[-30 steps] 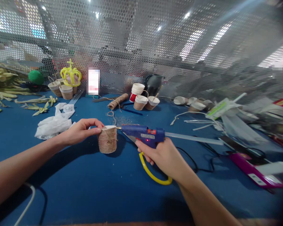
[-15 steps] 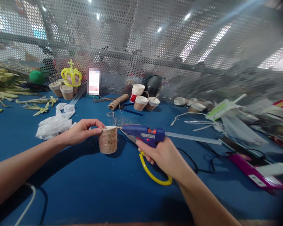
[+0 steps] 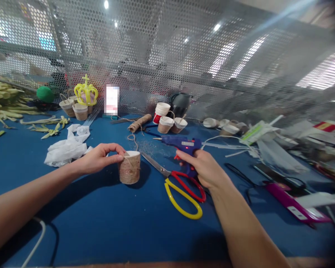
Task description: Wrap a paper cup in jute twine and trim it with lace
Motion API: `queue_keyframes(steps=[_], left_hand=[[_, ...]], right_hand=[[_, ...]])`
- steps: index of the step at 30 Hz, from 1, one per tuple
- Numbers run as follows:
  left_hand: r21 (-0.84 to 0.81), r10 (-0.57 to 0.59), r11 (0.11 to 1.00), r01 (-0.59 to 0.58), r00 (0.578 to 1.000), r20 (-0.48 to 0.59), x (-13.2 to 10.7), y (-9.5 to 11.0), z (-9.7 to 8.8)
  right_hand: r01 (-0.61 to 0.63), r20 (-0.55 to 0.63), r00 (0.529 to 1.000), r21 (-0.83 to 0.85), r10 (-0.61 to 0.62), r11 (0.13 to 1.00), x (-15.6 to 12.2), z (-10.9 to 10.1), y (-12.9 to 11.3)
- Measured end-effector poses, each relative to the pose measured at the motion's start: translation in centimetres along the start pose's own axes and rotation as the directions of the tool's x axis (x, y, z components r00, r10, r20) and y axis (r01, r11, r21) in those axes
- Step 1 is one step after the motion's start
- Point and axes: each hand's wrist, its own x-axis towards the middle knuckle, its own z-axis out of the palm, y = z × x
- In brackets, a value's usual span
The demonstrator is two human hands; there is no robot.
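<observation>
My left hand pinches the rim of a small paper cup wrapped in brown twine, which stands upright on the blue table. A loose strand of twine runs from behind the cup toward a twine roll. In my right hand is a blue glue gun, its nozzle pointing left, apart from the cup, with a red light lit on its side. Scissors with one red and one yellow handle lie below the glue gun, their blades toward the cup.
Twine-wrapped cups stand at the back beside a white cup stack. Crumpled white material lies left of my hand. A yellow crown sits at back left. At right lie a purple power strip and plastic packaging.
My right hand has drawn the glue gun away from the cup, to the right and slightly up. The scissors' red handle has come into view. My left hand still holds the cup.
</observation>
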Motion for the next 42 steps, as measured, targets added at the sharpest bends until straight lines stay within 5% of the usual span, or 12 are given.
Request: queue_keyframes(steps=[4,11,16,19,20,21,23,25,27,31,37,42], left_hand=[[0.069,0.025,0.997,-0.026,1.000,0.004,-0.1,0.2,0.1],[0.136,0.088,0.987,-0.088,0.996,0.004,-0.2,0.3,0.3],[0.159,0.106,0.982,-0.105,0.994,0.000,-0.3,0.4,0.3],[0.161,0.102,0.982,-0.101,0.995,-0.002,-0.2,0.4,0.4],[0.160,0.100,0.982,-0.098,0.995,-0.005,-0.2,0.4,0.4],[0.158,0.098,0.983,-0.096,0.995,-0.007,-0.2,0.4,0.4],[0.151,0.095,0.984,-0.092,0.995,-0.011,-0.2,0.4,0.5],[0.146,0.090,0.985,-0.088,0.996,-0.011,-0.2,0.4,0.6],[0.142,0.091,0.986,-0.089,0.996,-0.006,-0.3,0.4,0.8],[0.139,0.098,0.986,-0.096,0.995,-0.003,-0.4,0.6,1.0],[0.136,0.093,0.986,-0.095,0.995,0.021,-0.4,0.9,1.0],[0.137,0.102,0.985,-0.105,0.994,0.023,-0.5,0.8,1.0]], right_hand=[[-0.035,-0.144,0.989,-0.116,0.018,0.993,2.4,-0.6,2.2],[-0.083,-0.160,0.987,-0.338,0.030,0.938,3.9,-0.4,3.9],[0.064,-0.205,0.961,-0.489,-0.186,0.870,2.5,0.4,1.8],[0.237,-0.090,0.942,-0.503,-0.323,0.831,-0.2,2.5,-0.5],[0.327,0.001,0.928,-0.478,-0.372,0.815,-1.2,3.5,-1.2],[0.481,0.145,0.873,-0.414,-0.466,0.773,-2.3,4.4,-1.7],[0.669,0.254,0.742,-0.330,-0.620,0.666,-4.0,6.2,-2.4],[0.745,0.242,0.658,-0.342,-0.713,0.572,-5.0,7.5,-2.4],[0.753,0.211,0.636,-0.378,-0.742,0.538,-5.3,8.2,-2.2],[0.744,0.182,0.653,-0.341,-0.735,0.575,-5.1,8.1,-1.9],[0.593,0.159,0.801,-0.331,-0.577,0.734,-5.0,7.0,-2.6],[0.591,0.156,0.803,-0.322,-0.575,0.740,-4.5,6.6,-2.3]])
